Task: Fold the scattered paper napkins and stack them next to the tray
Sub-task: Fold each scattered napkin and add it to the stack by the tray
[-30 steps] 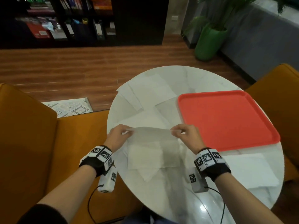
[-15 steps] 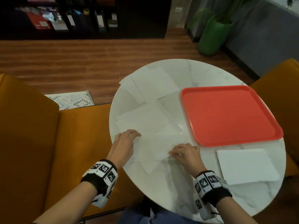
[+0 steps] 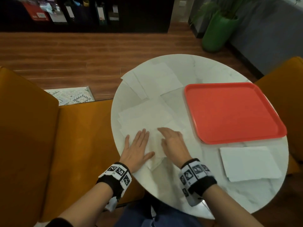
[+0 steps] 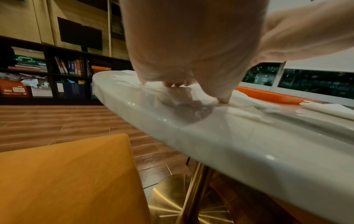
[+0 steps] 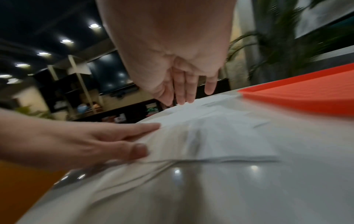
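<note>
One tray [image 3: 232, 112] — two hands [image 3: 137, 148]

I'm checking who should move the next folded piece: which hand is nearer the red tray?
Right. The right hand lies flat on the napkin just left of the red tray; the left hand presses farther away.

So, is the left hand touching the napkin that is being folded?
Touching. In the right wrist view, the left hand lies flat with thumb and fingers pressed on the napkin.

Round white marble table [image 3: 246, 200], mustard-orange chairs [image 3: 65, 145], green planter [image 3: 216, 31] with leafy plant, dark bookshelf [image 3: 82, 12], patterned rug [image 3: 72, 96], wood floor [image 3: 82, 56]
</note>
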`<act>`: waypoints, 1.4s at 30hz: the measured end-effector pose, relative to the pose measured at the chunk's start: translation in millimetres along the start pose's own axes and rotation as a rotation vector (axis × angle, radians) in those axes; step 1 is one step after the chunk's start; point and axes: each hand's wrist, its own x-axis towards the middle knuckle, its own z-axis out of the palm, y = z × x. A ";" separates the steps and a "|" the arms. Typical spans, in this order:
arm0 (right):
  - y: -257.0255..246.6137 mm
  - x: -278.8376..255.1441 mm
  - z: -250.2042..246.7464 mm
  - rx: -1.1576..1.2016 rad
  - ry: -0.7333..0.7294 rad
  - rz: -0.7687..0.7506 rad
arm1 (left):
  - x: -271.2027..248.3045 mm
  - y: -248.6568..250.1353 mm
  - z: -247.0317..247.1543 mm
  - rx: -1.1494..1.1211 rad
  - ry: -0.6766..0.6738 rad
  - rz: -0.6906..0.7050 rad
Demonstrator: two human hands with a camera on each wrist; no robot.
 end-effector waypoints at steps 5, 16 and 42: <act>-28.4 9.2 43.9 0.016 -0.375 -0.037 | -2.9 3.8 3.1 0.081 -0.064 0.004; 46.0 -3.9 14.5 -0.174 -0.259 0.262 | 0.2 -1.3 11.3 0.010 -0.028 -0.031; 65.1 -42.9 -81.4 0.807 0.148 0.335 | 20.7 60.9 -104.3 -0.701 0.099 0.204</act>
